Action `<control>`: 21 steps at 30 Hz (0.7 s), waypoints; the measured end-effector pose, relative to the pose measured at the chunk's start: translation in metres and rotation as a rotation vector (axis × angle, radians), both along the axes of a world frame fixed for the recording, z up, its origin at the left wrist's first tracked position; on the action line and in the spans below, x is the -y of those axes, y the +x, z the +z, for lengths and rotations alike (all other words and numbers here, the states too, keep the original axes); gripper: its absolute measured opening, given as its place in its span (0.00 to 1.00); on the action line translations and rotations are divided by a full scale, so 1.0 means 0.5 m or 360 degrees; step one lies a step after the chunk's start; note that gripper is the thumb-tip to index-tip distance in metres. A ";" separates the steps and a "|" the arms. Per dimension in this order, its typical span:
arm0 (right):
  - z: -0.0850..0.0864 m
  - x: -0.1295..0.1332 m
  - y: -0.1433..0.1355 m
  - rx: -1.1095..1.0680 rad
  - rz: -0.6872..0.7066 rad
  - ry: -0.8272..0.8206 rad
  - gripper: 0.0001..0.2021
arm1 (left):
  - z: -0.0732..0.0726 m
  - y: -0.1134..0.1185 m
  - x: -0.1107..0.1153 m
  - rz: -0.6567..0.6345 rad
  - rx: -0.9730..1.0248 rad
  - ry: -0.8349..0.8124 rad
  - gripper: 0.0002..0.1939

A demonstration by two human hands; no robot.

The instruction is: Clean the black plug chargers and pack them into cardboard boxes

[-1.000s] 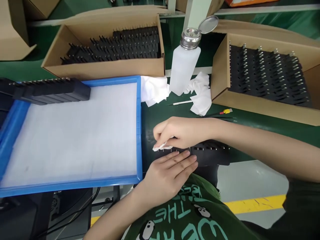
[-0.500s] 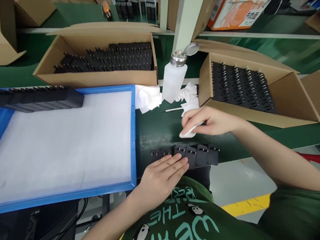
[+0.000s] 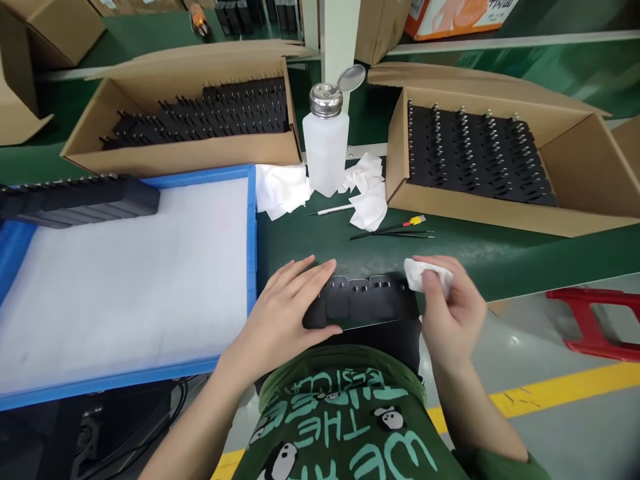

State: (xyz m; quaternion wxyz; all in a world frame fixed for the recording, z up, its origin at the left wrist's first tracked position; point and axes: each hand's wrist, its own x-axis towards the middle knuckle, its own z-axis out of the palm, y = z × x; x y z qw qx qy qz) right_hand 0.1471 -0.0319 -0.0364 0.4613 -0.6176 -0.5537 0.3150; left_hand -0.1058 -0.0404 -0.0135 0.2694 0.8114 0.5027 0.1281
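A row of black plug pieces (image 3: 360, 300) with metal pins lies side by side at the bench's front edge. My left hand (image 3: 285, 307) rests over the row's left end, thumb apart from the fingers along the near side. At the right end, my right hand (image 3: 453, 307) pinches a white cloth (image 3: 427, 273) between thumb and fingers, close to the last piece. Behind the row lie a cable with a yellow and red connector (image 3: 415, 221) and thin black tweezers (image 3: 405, 233). Whether the cloth touches the end piece is hard to tell.
A blue-rimmed tray (image 3: 251, 247) with black blocks (image 3: 100, 200) is at left. Two cardboard boxes (image 3: 200, 155) (image 3: 520, 217) hold black pieces. Between them stand a white bottle (image 3: 326, 150) and crumpled wipes (image 3: 370, 200). A red stool (image 3: 590, 323) is beyond the bench's right side.
My left hand has moved to the row's left end and its thumb has spread. My right hand has moved right and nearer my body with the cloth. The pieces now sit in a more even row.
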 end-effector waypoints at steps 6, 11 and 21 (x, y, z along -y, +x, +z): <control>0.056 0.041 -0.074 0.0816 0.0720 0.0591 0.19 | -0.004 0.016 0.004 0.0159 0.0118 -0.0005 0.27; 0.040 0.056 -0.115 0.1108 0.0916 0.0569 0.16 | -0.005 0.018 0.003 0.0173 0.0177 -0.0036 0.24; 0.035 0.050 -0.125 0.0797 0.0609 0.0630 0.18 | -0.007 0.017 0.004 0.0173 0.0200 -0.0056 0.28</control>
